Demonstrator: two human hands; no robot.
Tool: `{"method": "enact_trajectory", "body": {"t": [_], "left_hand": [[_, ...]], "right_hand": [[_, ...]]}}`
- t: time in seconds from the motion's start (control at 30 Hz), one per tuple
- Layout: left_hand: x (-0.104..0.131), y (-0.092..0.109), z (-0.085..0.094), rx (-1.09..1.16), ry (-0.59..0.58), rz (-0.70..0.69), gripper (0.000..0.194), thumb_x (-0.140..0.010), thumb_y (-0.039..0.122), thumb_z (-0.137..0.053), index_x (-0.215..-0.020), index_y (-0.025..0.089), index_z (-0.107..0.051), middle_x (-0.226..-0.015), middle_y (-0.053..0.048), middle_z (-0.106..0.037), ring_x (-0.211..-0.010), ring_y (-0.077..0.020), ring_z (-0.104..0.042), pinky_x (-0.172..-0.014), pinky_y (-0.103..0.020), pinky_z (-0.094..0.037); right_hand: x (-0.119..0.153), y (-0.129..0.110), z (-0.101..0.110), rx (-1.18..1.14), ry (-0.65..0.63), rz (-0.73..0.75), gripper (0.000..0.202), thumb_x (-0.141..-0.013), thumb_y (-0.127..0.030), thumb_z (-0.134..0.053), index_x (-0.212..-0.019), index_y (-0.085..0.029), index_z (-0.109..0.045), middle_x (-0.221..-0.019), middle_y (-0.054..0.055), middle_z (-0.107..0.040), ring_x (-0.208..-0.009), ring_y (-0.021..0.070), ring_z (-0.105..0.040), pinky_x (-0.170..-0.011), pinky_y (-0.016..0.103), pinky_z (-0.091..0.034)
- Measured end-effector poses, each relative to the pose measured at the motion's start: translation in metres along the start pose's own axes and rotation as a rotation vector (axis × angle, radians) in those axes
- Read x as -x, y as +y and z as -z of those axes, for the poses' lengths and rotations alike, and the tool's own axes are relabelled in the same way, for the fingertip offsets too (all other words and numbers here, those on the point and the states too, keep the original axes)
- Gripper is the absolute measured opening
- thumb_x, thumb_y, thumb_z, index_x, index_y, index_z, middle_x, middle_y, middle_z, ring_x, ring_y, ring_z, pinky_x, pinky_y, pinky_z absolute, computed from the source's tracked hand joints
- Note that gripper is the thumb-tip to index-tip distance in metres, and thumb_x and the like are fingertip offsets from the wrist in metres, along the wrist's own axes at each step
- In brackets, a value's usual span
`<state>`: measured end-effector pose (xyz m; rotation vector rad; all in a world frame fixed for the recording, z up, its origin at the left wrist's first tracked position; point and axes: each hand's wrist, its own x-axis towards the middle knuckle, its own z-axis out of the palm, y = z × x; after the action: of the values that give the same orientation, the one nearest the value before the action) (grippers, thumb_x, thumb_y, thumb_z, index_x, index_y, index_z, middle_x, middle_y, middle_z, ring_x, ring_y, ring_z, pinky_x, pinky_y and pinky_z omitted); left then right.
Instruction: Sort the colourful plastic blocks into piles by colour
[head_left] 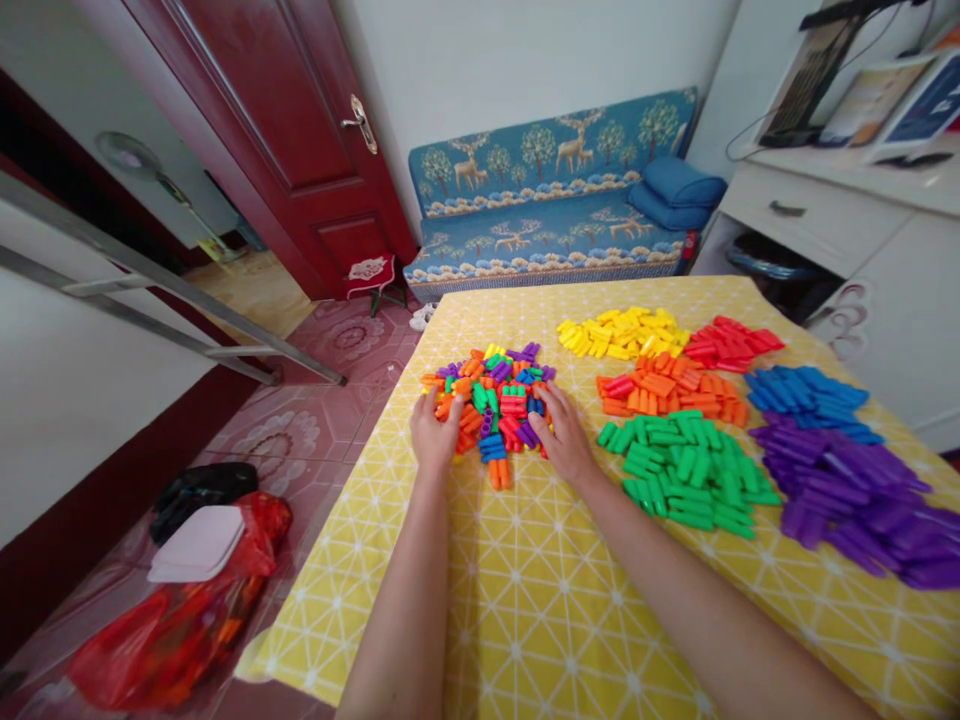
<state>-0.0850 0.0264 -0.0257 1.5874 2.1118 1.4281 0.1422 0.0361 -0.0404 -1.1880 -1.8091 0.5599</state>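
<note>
A mixed pile of small plastic tube-shaped pieces (491, 398) in orange, green, purple, blue, red and yellow lies on the yellow patterned tablecloth (525, 590). At its left edge rests my left hand (436, 430), thumb and fingers apart against orange pieces. Opposite it, my right hand (561, 438) reaches the pile's right edge with its fingers spread. No piece shows clearly gripped in either hand. Right of the pile lie single-colour heaps: yellow pieces (622, 333), red pieces (731, 343), orange pieces (675, 387), green pieces (690, 468), blue pieces (814, 398) and purple pieces (855, 495).
Behind the table stands a blue sofa (540, 225) with deer patterns. A white cabinet (832, 215) is at the right. On the floor at left are red plastic bags (172, 640) and a black bag (202, 490). A metal ladder (165, 290) leans nearby.
</note>
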Motion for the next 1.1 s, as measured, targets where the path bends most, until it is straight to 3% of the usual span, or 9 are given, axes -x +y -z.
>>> {"method": "enact_trajectory", "body": {"t": [0.13,0.27,0.33,0.43,0.63,0.83,0.97,1.1], "left_hand": [[-0.002,0.042,-0.024,-0.025,0.028,0.018,0.044,-0.081,0.046,-0.062,-0.117,0.020,-0.065,-0.129,-0.013,-0.059,-0.124,-0.0286,-0.052,-0.105,-0.045,-0.042],[0.011,0.063,-0.030,-0.095,-0.028,-0.265,0.039,-0.081,0.040,-0.064,-0.118,0.026,-0.066,-0.144,-0.007,-0.045,-0.132,-0.0298,-0.043,-0.109,-0.046,-0.038],[0.020,0.068,-0.030,-0.126,-0.081,-0.422,0.032,-0.083,0.039,-0.063,-0.112,0.028,-0.069,-0.142,-0.003,-0.048,-0.137,-0.0304,-0.035,-0.112,-0.048,-0.034],[0.031,0.073,-0.030,-0.142,-0.117,-0.515,0.028,-0.086,0.038,-0.060,-0.110,0.027,-0.070,-0.134,-0.001,-0.056,-0.140,-0.0299,-0.030,-0.113,-0.048,-0.034],[0.040,0.081,-0.035,-0.178,-0.045,-0.456,0.023,-0.086,0.037,-0.058,-0.102,0.026,-0.071,-0.127,-0.003,-0.061,-0.135,-0.0326,-0.036,-0.105,-0.051,-0.039],[0.038,0.072,-0.038,-0.179,0.052,-0.356,0.018,-0.085,0.035,-0.060,-0.096,0.025,-0.071,-0.118,-0.006,-0.064,-0.124,-0.0306,-0.047,-0.102,-0.050,-0.039],[0.032,0.059,-0.044,-0.122,0.118,-0.209,0.025,-0.086,0.034,-0.058,-0.104,0.020,-0.068,-0.122,-0.011,-0.059,-0.112,-0.0280,-0.056,-0.096,-0.046,-0.045],[0.030,0.055,-0.045,-0.007,0.103,-0.212,0.037,-0.086,0.039,-0.059,-0.117,0.020,-0.063,-0.131,-0.013,-0.053,-0.122,-0.0276,-0.050,-0.103,-0.045,-0.041]], "right_hand": [[0.000,0.001,-0.001,0.030,-0.012,0.026,0.054,-0.093,-0.051,-0.042,-0.139,-0.022,-0.043,-0.150,0.013,-0.035,-0.138,0.0269,-0.032,-0.113,0.051,-0.027],[-0.001,0.001,0.000,-0.035,0.011,0.092,0.052,-0.092,-0.045,-0.046,-0.139,-0.023,-0.040,-0.145,0.011,-0.041,-0.136,0.0252,-0.035,-0.113,0.049,-0.029],[-0.001,0.000,0.001,-0.086,0.036,0.100,0.051,-0.092,-0.042,-0.047,-0.138,-0.022,-0.040,-0.143,0.012,-0.043,-0.135,0.0242,-0.037,-0.113,0.047,-0.030],[-0.001,-0.002,0.004,-0.152,0.094,0.096,0.050,-0.090,-0.036,-0.050,-0.137,-0.021,-0.040,-0.139,0.012,-0.046,-0.131,0.0240,-0.041,-0.111,0.047,-0.033],[-0.001,-0.009,0.008,-0.176,0.116,0.124,0.048,-0.082,-0.022,-0.055,-0.129,-0.021,-0.047,-0.131,0.010,-0.052,-0.123,0.0237,-0.048,-0.107,0.044,-0.037],[-0.003,-0.011,0.008,-0.137,0.149,0.073,0.016,-0.089,-0.028,-0.051,-0.100,-0.021,-0.061,-0.102,0.007,-0.060,-0.100,0.0211,-0.057,-0.091,0.038,-0.046],[-0.004,-0.011,0.009,-0.126,0.123,0.064,0.010,-0.088,-0.027,-0.053,-0.089,-0.021,-0.061,-0.093,0.005,-0.060,-0.092,0.0204,-0.058,-0.085,0.037,-0.047],[-0.004,-0.013,0.010,-0.182,0.109,0.084,0.015,-0.090,-0.028,-0.051,-0.082,-0.021,-0.061,-0.088,0.004,-0.061,-0.087,0.0193,-0.058,-0.081,0.035,-0.047]]}}
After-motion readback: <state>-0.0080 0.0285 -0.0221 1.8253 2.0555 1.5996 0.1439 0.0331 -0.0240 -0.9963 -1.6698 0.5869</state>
